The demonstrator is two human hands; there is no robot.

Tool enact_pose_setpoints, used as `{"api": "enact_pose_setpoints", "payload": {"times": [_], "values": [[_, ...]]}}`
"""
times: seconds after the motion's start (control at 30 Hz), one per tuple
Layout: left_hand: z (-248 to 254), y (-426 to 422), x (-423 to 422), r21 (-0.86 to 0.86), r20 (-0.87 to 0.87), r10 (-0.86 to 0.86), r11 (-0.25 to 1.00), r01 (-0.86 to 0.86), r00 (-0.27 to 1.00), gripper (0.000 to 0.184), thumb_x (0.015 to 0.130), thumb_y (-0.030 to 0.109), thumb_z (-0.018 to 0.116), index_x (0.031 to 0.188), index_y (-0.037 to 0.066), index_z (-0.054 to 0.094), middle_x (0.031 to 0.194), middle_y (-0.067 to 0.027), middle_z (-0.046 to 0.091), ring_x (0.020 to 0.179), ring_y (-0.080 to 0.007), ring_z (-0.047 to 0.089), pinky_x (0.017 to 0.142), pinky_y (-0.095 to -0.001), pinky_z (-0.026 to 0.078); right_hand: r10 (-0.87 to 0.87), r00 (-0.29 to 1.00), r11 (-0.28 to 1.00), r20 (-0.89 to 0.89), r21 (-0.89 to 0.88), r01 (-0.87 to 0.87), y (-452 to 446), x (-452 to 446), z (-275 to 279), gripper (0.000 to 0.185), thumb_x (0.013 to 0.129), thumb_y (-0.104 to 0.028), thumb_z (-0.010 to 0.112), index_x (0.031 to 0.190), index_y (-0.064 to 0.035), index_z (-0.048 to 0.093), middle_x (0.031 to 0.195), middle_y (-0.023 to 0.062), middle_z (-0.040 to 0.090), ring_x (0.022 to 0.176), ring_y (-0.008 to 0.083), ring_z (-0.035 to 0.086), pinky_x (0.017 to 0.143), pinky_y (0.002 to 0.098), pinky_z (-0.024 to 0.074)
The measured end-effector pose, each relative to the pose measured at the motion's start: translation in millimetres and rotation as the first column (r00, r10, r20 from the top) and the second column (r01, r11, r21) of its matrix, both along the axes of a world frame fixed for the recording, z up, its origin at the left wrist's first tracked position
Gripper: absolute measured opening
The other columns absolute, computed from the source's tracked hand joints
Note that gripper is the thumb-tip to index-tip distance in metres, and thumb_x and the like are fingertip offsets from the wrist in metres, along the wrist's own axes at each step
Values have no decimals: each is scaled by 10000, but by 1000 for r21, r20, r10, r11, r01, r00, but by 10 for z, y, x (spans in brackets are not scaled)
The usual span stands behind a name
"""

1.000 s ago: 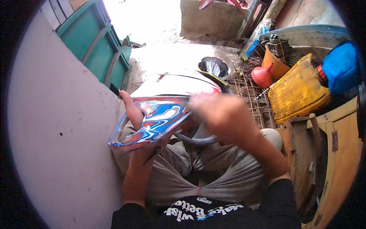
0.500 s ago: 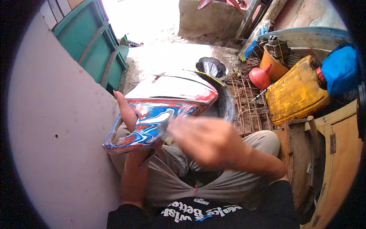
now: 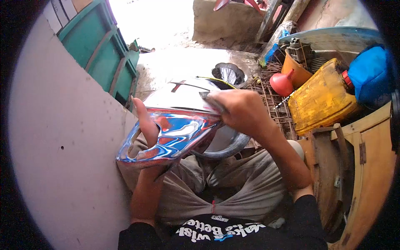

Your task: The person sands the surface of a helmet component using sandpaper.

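A motorcycle body panel [image 3: 183, 129], with blue, white and red paint layers showing through in swirls, is tilted above my lap. My left hand [image 3: 148, 125] grips it from below, the thumb up through the opening at its near-left end and the other fingers hidden beneath. My right hand [image 3: 241, 110] is closed around a small dark grey piece that looks like sandpaper [image 3: 204, 95]. It rests at the panel's white upper face, near the right edge. Partly hidden behind the panel is a round container with a dark rim [image 3: 235, 148].
A white wall [image 3: 62, 146] stands close on my left, with a green metal door [image 3: 93, 50] beyond. On the right are a yellow jerrycan [image 3: 323, 98], a red funnel [image 3: 283, 82], rusty wire mesh [image 3: 277, 106] and a wooden cabinet [image 3: 375, 166]. A black scalloped dish [image 3: 229, 74] lies ahead.
My right hand has moved up and right, from the swirled lower face to the white upper face. The panel has shifted slightly and turned, uncovering more of the round container's rim.
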State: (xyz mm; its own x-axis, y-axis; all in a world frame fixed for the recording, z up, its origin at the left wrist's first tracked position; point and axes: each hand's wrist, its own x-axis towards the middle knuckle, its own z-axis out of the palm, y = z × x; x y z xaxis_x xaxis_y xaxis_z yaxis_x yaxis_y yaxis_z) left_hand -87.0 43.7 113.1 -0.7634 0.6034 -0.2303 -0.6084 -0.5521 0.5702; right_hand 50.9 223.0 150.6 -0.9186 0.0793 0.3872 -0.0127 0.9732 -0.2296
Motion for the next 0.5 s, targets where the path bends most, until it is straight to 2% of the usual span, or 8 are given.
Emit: {"api": "enact_pose_setpoints", "payload": {"times": [0.1,0.13,0.2,0.27,0.33,0.4,0.47,0.5], "values": [[25,60,34,-115,-38,74,990,-78,997,906,919,831,451,1233,-2,616,911,-76,693,666,-130,625,542,-251,507,257,923,962,-285,163,-218,-554,123,-34,238,849,-115,680,1076,-74,737,1027,117,775,908,262,767,787,405,622],[-2,39,22,-115,-57,45,992,-51,997,916,922,828,447,1258,-9,606,923,-73,693,673,-125,619,538,-240,498,296,914,944,-277,230,-236,-686,176,91,238,853,-127,683,1078,-69,733,1008,115,772,892,250,766,767,388,618],[-55,-3,-4,-116,-98,-12,993,1,995,938,928,824,439,1309,-21,586,946,-67,693,687,-113,605,531,-219,478,221,964,972,-148,112,-206,-373,121,47,224,857,-144,694,1069,-85,734,956,111,762,842,257,759,731,385,607],[-9,40,68,2,-36,-55,998,55,998,940,939,813,434,1350,-23,563,1096,-103,691,843,-173,645,664,-288,538,16,999,995,-48,96,-11,49,-17,-114,222,848,-174,723,1061,-110,731,856,101,730,769,286,738,660,409,586],[-35,49,64,10,-98,-94,995,95,991,926,957,791,437,1384,-24,543,1243,-138,669,1007,-235,659,829,-370,565,44,999,994,-27,98,-41,-135,46,-31,223,840,-159,725,1056,-100,733,886,110,746,797,275,751,660,398,598],[-44,13,63,-25,-159,-114,993,112,981,903,969,769,448,1392,-23,539,1295,-152,650,1070,-267,649,920,-411,545,327,892,944,-313,156,-291,-578,99,-89,224,839,-121,704,1059,-96,740,969,102,773,831,250,770,708,378,623],[-27,-48,71,16,-133,-173,984,177,976,880,979,750,462,1395,-21,537,1321,-161,638,1102,-293,646,985,-437,528,360,880,933,-309,125,-338,-582,97,-36,226,845,-127,702,1063,-94,747,964,129,766,826,261,765,694,383,615],[-4,-21,101,-23,-145,-141,990,139,979,883,978,752,460,1393,-23,537,1320,-161,638,1104,-296,645,988,-439,526,224,949,974,-221,70,-213,-455,56,-49,221,849,-131,702,1061,-91,748,966,149,761,835,273,762,694,391,611]]}}
